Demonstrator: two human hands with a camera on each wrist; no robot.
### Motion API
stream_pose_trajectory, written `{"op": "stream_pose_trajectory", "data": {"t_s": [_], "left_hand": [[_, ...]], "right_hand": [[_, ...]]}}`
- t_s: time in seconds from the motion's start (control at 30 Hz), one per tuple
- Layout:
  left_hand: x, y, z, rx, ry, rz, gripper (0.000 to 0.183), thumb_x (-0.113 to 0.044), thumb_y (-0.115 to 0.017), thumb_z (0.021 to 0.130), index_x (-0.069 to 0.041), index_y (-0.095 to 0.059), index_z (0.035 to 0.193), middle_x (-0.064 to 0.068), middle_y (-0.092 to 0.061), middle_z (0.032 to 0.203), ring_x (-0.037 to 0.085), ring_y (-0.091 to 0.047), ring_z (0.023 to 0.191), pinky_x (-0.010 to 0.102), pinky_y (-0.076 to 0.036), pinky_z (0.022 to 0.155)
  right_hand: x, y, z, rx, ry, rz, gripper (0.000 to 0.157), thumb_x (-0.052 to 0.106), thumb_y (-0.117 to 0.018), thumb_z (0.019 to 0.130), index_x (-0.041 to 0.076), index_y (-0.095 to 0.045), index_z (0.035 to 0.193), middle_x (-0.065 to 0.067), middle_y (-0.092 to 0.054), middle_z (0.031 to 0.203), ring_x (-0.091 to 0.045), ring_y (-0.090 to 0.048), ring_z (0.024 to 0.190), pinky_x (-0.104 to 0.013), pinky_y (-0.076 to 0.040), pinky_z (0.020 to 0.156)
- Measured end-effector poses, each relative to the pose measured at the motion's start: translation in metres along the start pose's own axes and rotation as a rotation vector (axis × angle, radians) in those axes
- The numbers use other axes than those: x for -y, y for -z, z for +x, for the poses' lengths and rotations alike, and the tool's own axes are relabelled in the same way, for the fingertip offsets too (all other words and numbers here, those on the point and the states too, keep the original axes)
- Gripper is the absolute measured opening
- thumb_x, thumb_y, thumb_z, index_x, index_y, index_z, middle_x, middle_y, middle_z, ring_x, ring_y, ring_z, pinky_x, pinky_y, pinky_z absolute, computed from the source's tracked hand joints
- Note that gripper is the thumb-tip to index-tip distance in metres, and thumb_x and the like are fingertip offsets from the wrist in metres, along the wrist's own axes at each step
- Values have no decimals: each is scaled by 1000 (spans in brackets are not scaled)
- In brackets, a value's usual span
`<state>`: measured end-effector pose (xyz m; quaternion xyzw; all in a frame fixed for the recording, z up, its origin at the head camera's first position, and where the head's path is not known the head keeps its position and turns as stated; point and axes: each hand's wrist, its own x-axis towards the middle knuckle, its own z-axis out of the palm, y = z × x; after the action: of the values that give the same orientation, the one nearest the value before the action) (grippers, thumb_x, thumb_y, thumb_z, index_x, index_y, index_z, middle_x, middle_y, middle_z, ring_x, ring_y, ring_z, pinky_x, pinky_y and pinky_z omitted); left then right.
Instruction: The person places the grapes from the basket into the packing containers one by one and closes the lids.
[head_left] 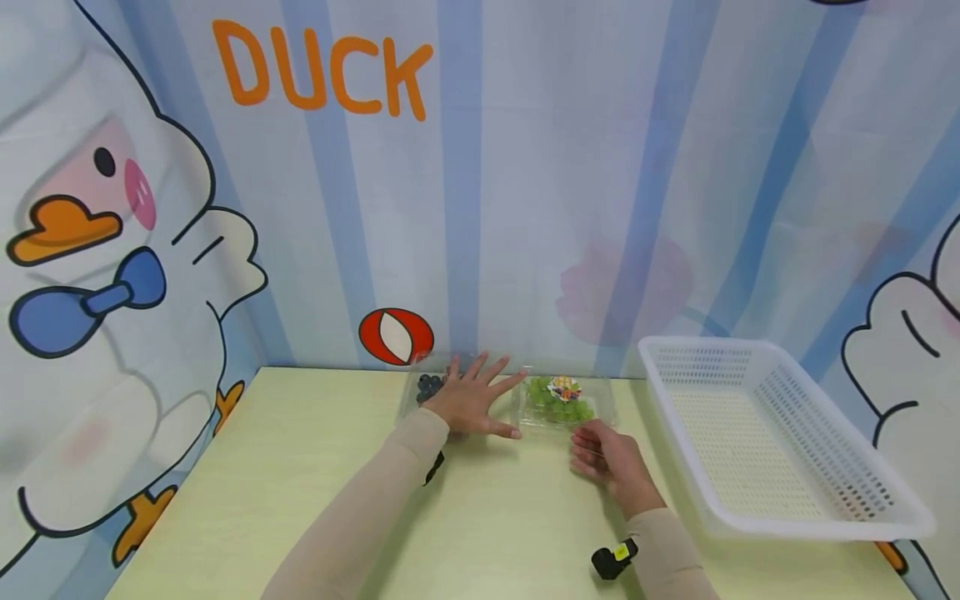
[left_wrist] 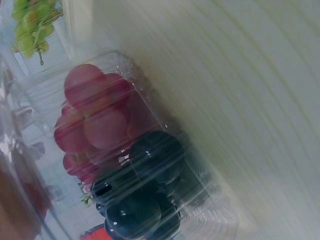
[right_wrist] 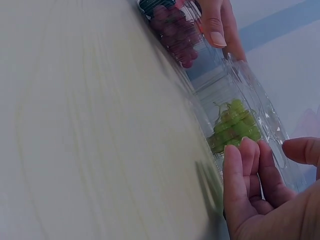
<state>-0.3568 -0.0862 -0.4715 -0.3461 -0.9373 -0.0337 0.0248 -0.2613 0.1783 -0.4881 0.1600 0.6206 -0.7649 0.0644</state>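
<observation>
Over a clear plastic box (head_left: 407,407) my left hand (head_left: 468,400) lies with its fingers spread, palm toward the lid. Inside that box are dark grapes (left_wrist: 134,212) and red grapes (left_wrist: 102,125); in the head view the hand covers the red ones. Beside it on the right stands a second clear box (head_left: 606,400) with green grapes (head_left: 555,404) and a colourful round sticker (head_left: 565,388) on its lid. My right hand (head_left: 613,460) is at this box's near right corner, its fingers loosely bent and its thumb apart, holding nothing.
A white plastic basket (head_left: 750,525) with perforated walls stands to the right of my right hand. Behind the boxes, a printed duck curtain (head_left: 510,208) hangs along the back edge of the pale yellow table (head_left: 300,450).
</observation>
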Motion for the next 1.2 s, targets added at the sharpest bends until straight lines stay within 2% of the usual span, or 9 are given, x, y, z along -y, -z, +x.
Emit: {"op": "stream_pose_trajectory", "data": {"t_s": [0.2, 0.6, 0.7, 0.9, 1.2], "left_hand": [[1, -1, 1, -4, -2, 4, 106, -89, -48, 81, -35, -13, 165, 6, -9, 172, 41, -5, 156, 79, -8, 112], [1, -1, 0, -8, -5, 5, 105, -90, -47, 80, -39, -9, 164, 5, -10, 172, 40, -5, 157, 79, -8, 112], [1, -1, 0, -9, -4, 11, 104, -90, -47, 80, -40, -8, 164, 5, -9, 172, 40, -5, 157, 79, -8, 112], [0, 2, -3, -7, -10, -8, 104, -87, -50, 82, -34, -14, 165, 7, -10, 172, 42, -6, 156, 79, -7, 112], [-2, 3, -3, -6, -4, 7, 104, -87, -49, 82, -35, -13, 165, 6, -10, 172, 41, -6, 156, 78, -8, 113]], "right_hand": [[-3, -12, 1, -2, -3, 2, 36, 21, -61, 99, -8, -67, 119, -1, -75, 86, -8, -69, 71, -31, -61, 74], [-10, -34, 4, 7, -13, 13, 27, 21, -65, 96, -3, -72, 107, -2, -75, 85, -9, -69, 69, -31, -61, 71], [-11, -39, 3, 14, -9, 14, 28, 22, -65, 97, -3, -72, 107, -2, -75, 86, -9, -69, 70, -31, -61, 71], [-12, -47, 2, 17, -12, 20, 28, 23, -66, 96, -2, -71, 107, -2, -76, 86, -9, -71, 70, -32, -62, 72], [-16, -57, 4, 35, 0, 15, 35, 25, -67, 97, -6, -69, 114, -3, -76, 87, -10, -71, 71, -33, -62, 73]]}}
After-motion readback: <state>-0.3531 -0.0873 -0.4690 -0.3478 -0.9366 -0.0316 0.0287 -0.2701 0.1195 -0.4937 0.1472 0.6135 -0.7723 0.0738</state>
